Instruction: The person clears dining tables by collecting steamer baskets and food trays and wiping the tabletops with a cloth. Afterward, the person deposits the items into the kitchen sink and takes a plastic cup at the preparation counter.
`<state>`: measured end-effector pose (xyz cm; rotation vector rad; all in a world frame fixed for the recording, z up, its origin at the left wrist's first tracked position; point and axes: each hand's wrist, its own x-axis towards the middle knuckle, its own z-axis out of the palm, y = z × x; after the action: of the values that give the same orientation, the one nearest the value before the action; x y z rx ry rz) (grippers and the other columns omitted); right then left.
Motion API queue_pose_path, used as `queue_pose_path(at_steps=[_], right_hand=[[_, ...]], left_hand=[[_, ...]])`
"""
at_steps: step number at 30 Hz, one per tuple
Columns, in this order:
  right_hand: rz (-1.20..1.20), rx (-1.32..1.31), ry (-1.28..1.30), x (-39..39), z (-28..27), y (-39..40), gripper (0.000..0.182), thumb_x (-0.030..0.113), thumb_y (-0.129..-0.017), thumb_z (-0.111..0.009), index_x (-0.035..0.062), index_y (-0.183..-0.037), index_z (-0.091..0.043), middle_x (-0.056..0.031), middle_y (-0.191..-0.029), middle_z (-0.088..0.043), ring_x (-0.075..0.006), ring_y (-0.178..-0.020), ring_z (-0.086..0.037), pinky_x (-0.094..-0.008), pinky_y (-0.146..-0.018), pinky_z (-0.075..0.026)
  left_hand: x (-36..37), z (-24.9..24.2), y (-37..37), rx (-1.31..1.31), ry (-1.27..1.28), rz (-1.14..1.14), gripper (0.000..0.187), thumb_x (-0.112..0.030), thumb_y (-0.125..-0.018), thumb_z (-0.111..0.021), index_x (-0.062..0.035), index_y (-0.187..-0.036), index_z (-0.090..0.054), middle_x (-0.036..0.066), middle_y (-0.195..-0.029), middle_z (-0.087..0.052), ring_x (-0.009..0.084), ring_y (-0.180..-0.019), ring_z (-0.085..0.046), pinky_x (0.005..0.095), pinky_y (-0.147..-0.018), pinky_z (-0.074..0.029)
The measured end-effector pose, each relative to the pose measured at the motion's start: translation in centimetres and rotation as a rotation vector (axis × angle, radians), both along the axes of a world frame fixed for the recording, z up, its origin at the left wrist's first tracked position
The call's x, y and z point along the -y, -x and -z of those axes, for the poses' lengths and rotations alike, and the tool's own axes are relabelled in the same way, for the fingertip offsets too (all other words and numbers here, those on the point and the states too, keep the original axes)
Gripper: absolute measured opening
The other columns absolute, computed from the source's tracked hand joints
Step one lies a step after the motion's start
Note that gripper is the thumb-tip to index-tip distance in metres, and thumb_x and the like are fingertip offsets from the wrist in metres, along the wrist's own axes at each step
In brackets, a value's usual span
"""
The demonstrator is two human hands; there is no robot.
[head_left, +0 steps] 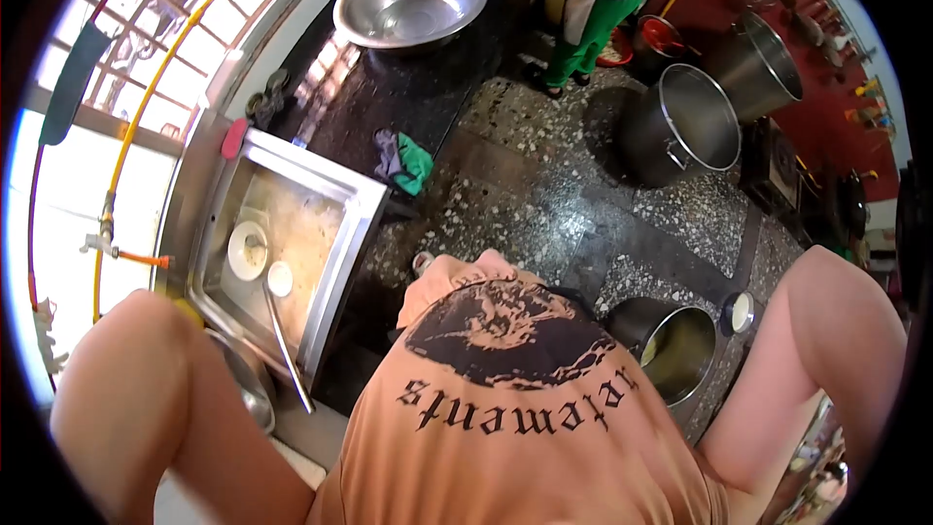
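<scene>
Both my arms are raised, with the bent left arm at the left and the bent right arm at the right. Neither of my hands shows; both lie outside the picture. Nearest to the left arm is a steel sink with cloudy brownish water in it. In the sink sit a white bowl and a small round white piece, beside a long metal handle that leans over the sink's front edge. On the right, a deep steel pot with yellowish-green contents stands on the floor.
A large steel basin and green and grey cloths lie on the dark counter. A person in green trousers stands at the far end. Big pots stand at the right. A yellow hose hangs by the window.
</scene>
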<state>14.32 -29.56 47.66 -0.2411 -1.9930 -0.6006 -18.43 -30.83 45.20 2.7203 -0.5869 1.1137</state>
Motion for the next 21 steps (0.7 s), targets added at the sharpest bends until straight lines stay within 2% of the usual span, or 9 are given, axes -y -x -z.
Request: queue_pose_path(at_steps=[4,6,8,10,12,13,14,16,21], right_hand=[[-0.063,-0.169,0.047,-1.5,2.5,-1.7,0.034,0.021,-0.094,-0.042,0.0038,-0.124,-0.047,-0.0086,-0.111,-0.055,-0.013,-0.084,-0.054,-0.0275,-0.077,-0.047],[0.002,-0.373,0.295,-3.6,6.7,-3.2,0.034,0.02,-0.094,-0.042,0.0039,-0.124,-0.047,-0.0082,-0.111,-0.055,-0.0127,-0.083,-0.054,-0.0271,-0.077,-0.047],[0.185,-0.585,0.817,-4.5,14.0,-4.1,0.034,0.02,-0.094,-0.042,0.004,-0.124,-0.047,-0.0079,-0.111,-0.055,-0.0123,-0.082,-0.054,-0.0268,-0.076,-0.047],[0.295,-0.487,1.341,-4.3,25.5,-5.4,0.048,-0.001,-0.079,-0.061,0.0065,-0.124,-0.048,-0.0059,-0.114,-0.055,-0.0106,-0.081,-0.052,-0.0273,-0.076,-0.047],[0.316,-0.263,1.412,-5.9,38.1,-3.4,0.045,0.002,-0.083,-0.06,0.012,-0.125,-0.052,-0.0049,-0.104,-0.059,-0.0074,-0.072,-0.053,-0.0225,-0.069,-0.049],[0.105,-0.612,2.115,-7.8,42.7,-0.7,0.044,0.002,-0.082,-0.059,0.0123,-0.125,-0.053,-0.007,-0.104,-0.061,-0.011,-0.079,-0.059,-0.0232,-0.073,-0.05],[0.315,-0.255,2.009,-9.2,41.9,4.2,0.047,0.006,-0.082,-0.062,0.0112,-0.127,-0.051,-0.0102,-0.102,-0.063,-0.0184,-0.092,-0.061,-0.03,-0.08,-0.051],[0.329,-0.07,1.857,-12.8,44.4,11.2,0.054,0.013,-0.08,-0.065,0.0093,-0.13,-0.046,-0.0151,-0.108,-0.059,-0.0253,-0.101,-0.059,-0.036,-0.086,-0.05],[0.69,0.539,1.682,-21.7,50.0,21.6,0.101,0.024,-0.063,-0.079,0.0142,-0.143,-0.018,-0.0174,-0.132,-0.04,-0.0363,-0.109,-0.053,-0.0434,-0.093,-0.045]], left_hand=[[0.4,2.3,1.6,-0.033,0.086,-0.123,0.075,-0.027,-0.078,-0.061,-0.0026,-0.141,-0.028,0.022,-0.135,-0.042,0.0357,-0.116,-0.048,0.0396,-0.096,-0.04],[-1.5,6.1,3.2,-0.101,0.244,-0.392,0.075,-0.026,-0.078,-0.062,-0.0026,-0.141,-0.028,0.022,-0.134,-0.042,0.0359,-0.116,-0.048,0.0396,-0.096,-0.041],[-0.4,12.5,3.1,-0.406,0.512,-1.069,0.076,-0.025,-0.078,-0.063,-0.0025,-0.141,-0.027,0.022,-0.134,-0.042,0.036,-0.116,-0.048,0.0395,-0.096,-0.041],[1.3,19.7,1.4,-0.887,0.741,-1.498,0.076,-0.024,-0.078,-0.063,-0.0024,-0.141,-0.027,0.022,-0.134,-0.042,0.0362,-0.116,-0.049,0.0395,-0.095,-0.041],[1.9,25.8,2.5,-0.94,0.979,-1.552,0.076,-0.023,-0.078,-0.064,-0.0024,-0.141,-0.027,0.023,-0.134,-0.042,0.0364,-0.115,-0.049,0.0394,-0.095,-0.042],[1.1,29.0,4.4,-0.758,1.067,-1.481,0.077,-0.018,-0.077,-0.065,-0.0022,-0.142,-0.025,0.022,-0.134,-0.042,0.0345,-0.109,-0.053,0.0376,-0.093,-0.044],[0.6,32.0,6.3,-0.577,1.147,-1.402,0.079,-0.013,-0.077,-0.065,-0.0021,-0.143,-0.023,0.022,-0.134,-0.042,0.0326,-0.103,-0.058,0.0358,-0.091,-0.046],[-2.1,33.6,6.1,-0.251,1.283,-1.407,0.073,-0.013,-0.079,-0.064,-0.0044,-0.141,-0.027,0.02,-0.129,-0.047,0.0298,-0.094,-0.061,0.038,-0.081,-0.05],[-11.0,36.1,7.4,-0.274,1.322,-1.205,0.07,-0.012,-0.082,-0.062,-0.0015,-0.141,-0.026,0.023,-0.135,-0.041,0.0296,-0.095,-0.062,0.0382,-0.085,-0.049]])
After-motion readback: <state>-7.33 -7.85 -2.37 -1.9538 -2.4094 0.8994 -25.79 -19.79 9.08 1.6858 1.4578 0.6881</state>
